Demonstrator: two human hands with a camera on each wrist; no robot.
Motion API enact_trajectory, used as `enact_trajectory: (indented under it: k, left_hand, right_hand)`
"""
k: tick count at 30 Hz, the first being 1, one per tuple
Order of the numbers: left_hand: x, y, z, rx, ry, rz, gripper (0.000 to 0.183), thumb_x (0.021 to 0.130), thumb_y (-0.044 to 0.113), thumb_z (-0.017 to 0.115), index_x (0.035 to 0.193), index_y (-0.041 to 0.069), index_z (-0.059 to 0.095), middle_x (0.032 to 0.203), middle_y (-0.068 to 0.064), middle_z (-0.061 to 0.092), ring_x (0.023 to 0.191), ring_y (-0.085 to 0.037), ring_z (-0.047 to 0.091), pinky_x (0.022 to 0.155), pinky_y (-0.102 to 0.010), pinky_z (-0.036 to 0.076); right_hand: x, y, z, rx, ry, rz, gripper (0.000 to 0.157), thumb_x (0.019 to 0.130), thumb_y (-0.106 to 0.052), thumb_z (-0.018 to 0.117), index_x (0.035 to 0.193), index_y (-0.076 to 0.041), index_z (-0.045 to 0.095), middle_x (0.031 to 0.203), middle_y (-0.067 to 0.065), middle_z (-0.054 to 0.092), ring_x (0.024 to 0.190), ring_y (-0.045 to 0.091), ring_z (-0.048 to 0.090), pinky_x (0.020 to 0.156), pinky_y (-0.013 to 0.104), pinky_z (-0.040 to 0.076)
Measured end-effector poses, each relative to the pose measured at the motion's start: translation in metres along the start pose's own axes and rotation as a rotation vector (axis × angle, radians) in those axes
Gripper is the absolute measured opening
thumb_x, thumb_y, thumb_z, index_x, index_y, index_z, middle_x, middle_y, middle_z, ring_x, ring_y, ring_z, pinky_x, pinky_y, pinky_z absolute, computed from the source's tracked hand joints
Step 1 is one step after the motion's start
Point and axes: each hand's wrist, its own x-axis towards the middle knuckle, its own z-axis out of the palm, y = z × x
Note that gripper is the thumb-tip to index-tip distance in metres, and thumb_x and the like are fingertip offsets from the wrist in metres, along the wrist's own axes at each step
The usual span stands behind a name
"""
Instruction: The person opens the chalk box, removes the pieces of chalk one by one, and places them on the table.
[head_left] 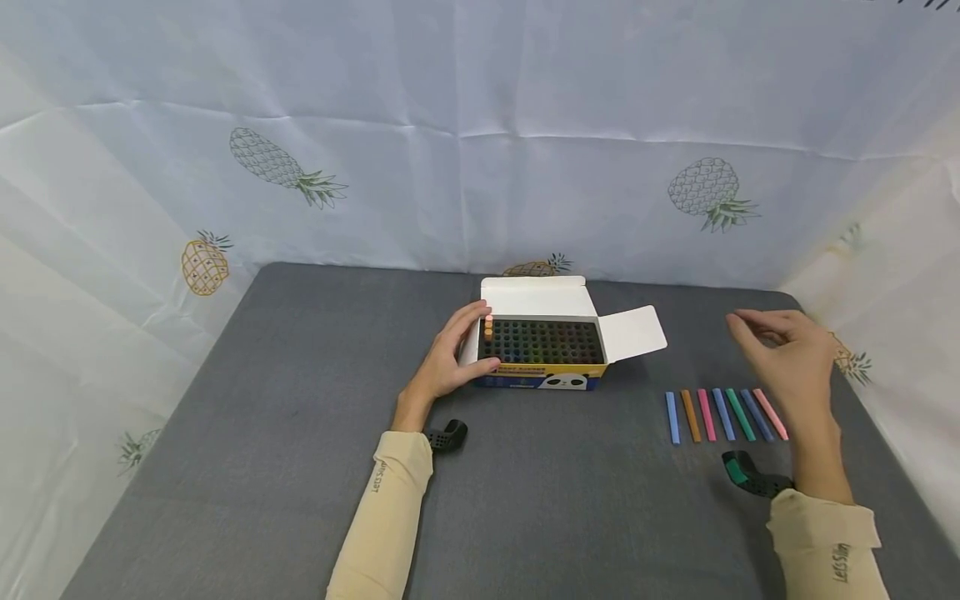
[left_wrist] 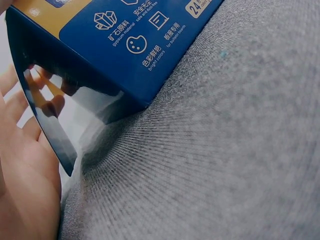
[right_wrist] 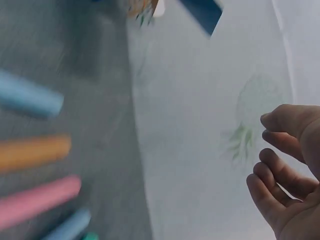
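A chalk box (head_left: 558, 375) with a blue and yellow front stands on the table, lid and right flap folded out. Its dark insert is full of round holes, and a few orange chalk sticks (head_left: 488, 327) stand at the back left. My left hand (head_left: 448, 354) grips the box's left end, thumb at the front and fingers toward the back. In the left wrist view, an end flap (left_wrist: 42, 110) partly hides those fingers. Above the table's right side, my right hand (head_left: 795, 354) hovers with loosely bent fingers, thumb and index near each other. The right wrist view shows nothing between them.
Below and left of the right hand lies a row of several chalk sticks, among them a brown one (head_left: 691, 416), a pink one (head_left: 707, 415) and a green one (head_left: 740, 414). The grey table (head_left: 300, 400) meets a white pineapple-print curtain (head_left: 420, 192) behind.
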Motion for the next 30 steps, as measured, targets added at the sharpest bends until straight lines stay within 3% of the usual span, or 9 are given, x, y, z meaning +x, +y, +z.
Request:
enact_trajectory:
  k: [9,15,17,21,24,26,30]
  left_hand:
    - [0.003,-0.041,0.005,0.009,0.016,0.023,0.077,0.087,0.012,0.079,0.154,0.002,0.043,0.165,-0.021,0.030,0.153,-0.040,0.032,0.122,-0.064,0.030]
    - [0.002,-0.046,0.004,0.008,0.012,0.031,0.077,0.089,0.032,0.079,0.154,0.011,0.045,0.166,-0.012,0.032,0.154,-0.034,0.033,0.123,-0.061,0.032]
    - [0.002,-0.047,0.005,0.011,0.011,0.031,0.077,0.090,0.037,0.079,0.154,0.012,0.045,0.166,-0.012,0.032,0.154,-0.033,0.033,0.123,-0.060,0.032]
    - [0.002,-0.047,0.005,0.016,0.009,0.029,0.081,0.090,0.048,0.076,0.155,0.012,0.044,0.167,-0.011,0.031,0.155,-0.032,0.031,0.124,-0.058,0.030]
    - [0.002,-0.046,0.005,0.013,0.010,0.029,0.080,0.090,0.045,0.077,0.155,0.012,0.044,0.167,-0.011,0.031,0.155,-0.032,0.031,0.125,-0.058,0.030]
    - [0.002,-0.046,0.004,0.011,0.013,0.029,0.077,0.089,0.033,0.080,0.154,0.011,0.044,0.166,-0.012,0.032,0.155,-0.033,0.031,0.124,-0.059,0.031]
    - [0.002,-0.044,0.004,-0.011,0.020,0.038,0.078,0.086,0.017,0.081,0.154,0.006,0.044,0.166,-0.017,0.031,0.154,-0.038,0.032,0.122,-0.063,0.031]
  right_hand:
    - [0.011,-0.046,0.031,0.127,-0.023,-0.041,0.018,0.089,-0.005,0.077,0.103,0.005,0.080,0.089,-0.029,0.059,0.082,-0.012,0.056,0.082,0.002,0.044]
    - [0.007,-0.072,0.064,0.148,-0.091,-0.124,0.019,0.089,-0.005,0.077,0.106,0.004,0.079,0.093,0.008,0.070,0.085,-0.011,0.055,0.082,0.007,0.044]
    - [0.005,-0.079,0.077,0.135,-0.123,-0.151,0.019,0.089,-0.007,0.078,0.105,0.003,0.079,0.096,0.019,0.071,0.086,-0.003,0.058,0.080,0.013,0.044]
    - [-0.001,-0.094,0.100,0.137,-0.177,-0.210,0.020,0.087,-0.009,0.081,0.104,0.003,0.080,0.096,0.021,0.072,0.085,0.026,0.066,0.076,0.024,0.046]
    - [-0.005,-0.107,0.117,0.163,-0.228,-0.248,0.020,0.085,-0.009,0.082,0.103,0.002,0.081,0.095,0.022,0.071,0.084,0.038,0.066,0.072,0.034,0.049]
    - [-0.008,-0.116,0.129,0.185,-0.273,-0.261,0.021,0.085,-0.009,0.082,0.103,0.002,0.081,0.094,0.022,0.071,0.084,0.037,0.066,0.073,0.043,0.052]
    - [-0.017,-0.130,0.153,0.218,-0.377,-0.280,0.021,0.087,-0.010,0.082,0.104,0.001,0.081,0.093,0.020,0.070,0.084,0.035,0.067,0.076,0.047,0.057]
